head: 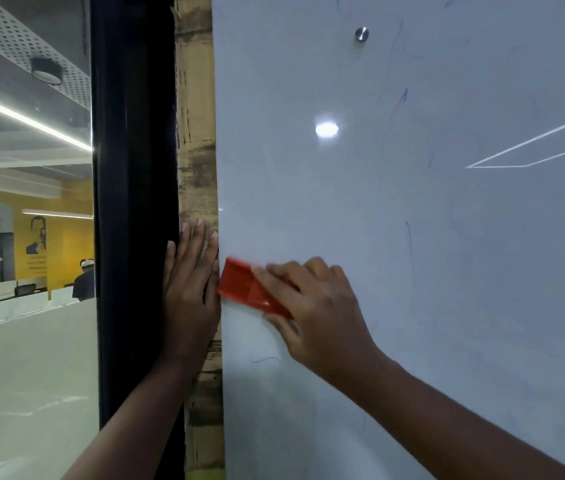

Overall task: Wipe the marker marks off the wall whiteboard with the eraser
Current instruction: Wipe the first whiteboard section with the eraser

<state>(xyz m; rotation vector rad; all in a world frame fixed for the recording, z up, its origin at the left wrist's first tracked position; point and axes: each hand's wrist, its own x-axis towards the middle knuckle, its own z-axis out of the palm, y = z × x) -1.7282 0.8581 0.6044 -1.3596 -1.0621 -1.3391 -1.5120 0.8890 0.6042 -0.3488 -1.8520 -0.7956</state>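
At far left a glass pane [28, 341] looks onto an office, bounded by a black frame [135, 202]. Your left hand [189, 292] lies flat, fingers straight, on the frame and the brown strip [198, 133] beside the whiteboard [412, 237]. Just right of it, your right hand [312, 306] grips the red eraser [246, 287] against the board's left edge, its long axis running from lower right to upper left. Faint blue marks [409, 244] remain further right, below a metal stud [362, 33].
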